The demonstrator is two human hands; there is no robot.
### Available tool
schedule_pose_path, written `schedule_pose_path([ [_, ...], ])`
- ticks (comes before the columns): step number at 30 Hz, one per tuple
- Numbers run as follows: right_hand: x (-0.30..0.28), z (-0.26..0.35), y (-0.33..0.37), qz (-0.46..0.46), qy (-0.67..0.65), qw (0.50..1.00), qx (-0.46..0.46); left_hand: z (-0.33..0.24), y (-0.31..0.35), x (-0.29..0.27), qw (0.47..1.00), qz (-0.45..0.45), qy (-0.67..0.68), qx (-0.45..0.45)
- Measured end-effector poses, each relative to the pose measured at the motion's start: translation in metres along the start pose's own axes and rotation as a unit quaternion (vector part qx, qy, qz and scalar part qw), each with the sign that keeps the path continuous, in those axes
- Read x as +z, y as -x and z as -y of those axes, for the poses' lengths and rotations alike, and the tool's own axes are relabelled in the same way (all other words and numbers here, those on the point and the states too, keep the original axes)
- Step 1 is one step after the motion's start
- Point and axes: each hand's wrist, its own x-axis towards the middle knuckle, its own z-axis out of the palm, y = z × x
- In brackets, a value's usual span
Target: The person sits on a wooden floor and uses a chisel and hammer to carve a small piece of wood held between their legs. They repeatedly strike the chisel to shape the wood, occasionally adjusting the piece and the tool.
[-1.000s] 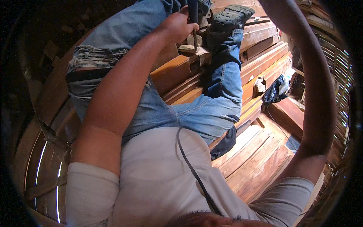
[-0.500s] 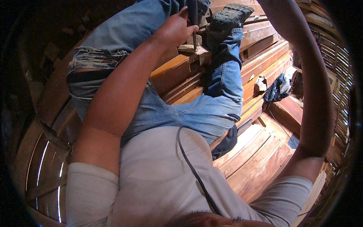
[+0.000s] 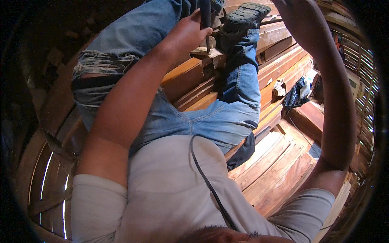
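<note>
My left hand (image 3: 193,31) is closed around the dark handle of a narrow chisel (image 3: 206,19) near the top of the head view. The chisel stands nearly upright, its thin metal shaft pointing down. Its lower end meets a pale, roughly cut piece of wood (image 3: 201,51) between my legs; exact contact is hard to make out. At the upper right my right forearm (image 3: 320,48) is raised, and the right hand runs out past the top edge, so its fingers and anything in them are hidden.
Long reddish-brown boards (image 3: 279,73) lie stacked under and beside my legs. A black plastic bag (image 3: 296,95) sits on the right, by a small pale wood chunk (image 3: 279,88). Lighter planks (image 3: 267,170) cover the lower right. A slatted wall (image 3: 364,89) stands at the far right.
My right forearm has shifted slightly to the left at the top edge. The left hand and chisel have stayed almost in place.
</note>
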Motion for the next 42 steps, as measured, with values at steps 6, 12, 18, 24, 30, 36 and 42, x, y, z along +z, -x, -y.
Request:
schedule_pose_path([
  [6,-0.008,0.001,-0.001,0.031,0.004,0.999,0.039,-0.001,0.003,0.000,0.998,-0.025,-0.044,0.028],
  [12,-0.010,-0.009,-0.012,0.074,-0.034,0.996,0.029,0.006,0.002,-0.004,0.999,-0.028,-0.020,0.024],
  [18,-0.018,0.008,-0.001,0.084,0.024,0.996,0.001,0.013,-0.002,0.000,0.999,-0.018,-0.038,0.005],
  [24,-0.010,0.013,-0.011,0.123,0.044,0.991,0.033,0.018,0.000,-0.002,1.000,-0.020,-0.010,0.007],
  [30,0.006,-0.009,0.003,-0.017,-0.021,0.999,-0.033,0.004,0.000,0.000,1.000,0.009,-0.006,0.003],
  [36,-0.009,-0.002,-0.005,0.012,-0.071,0.997,0.034,0.000,0.000,-0.005,1.000,0.012,-0.024,-0.016],
  [42,-0.019,-0.006,-0.013,0.173,0.062,0.979,0.084,0.009,0.004,-0.003,1.000,-0.008,-0.008,0.002],
])
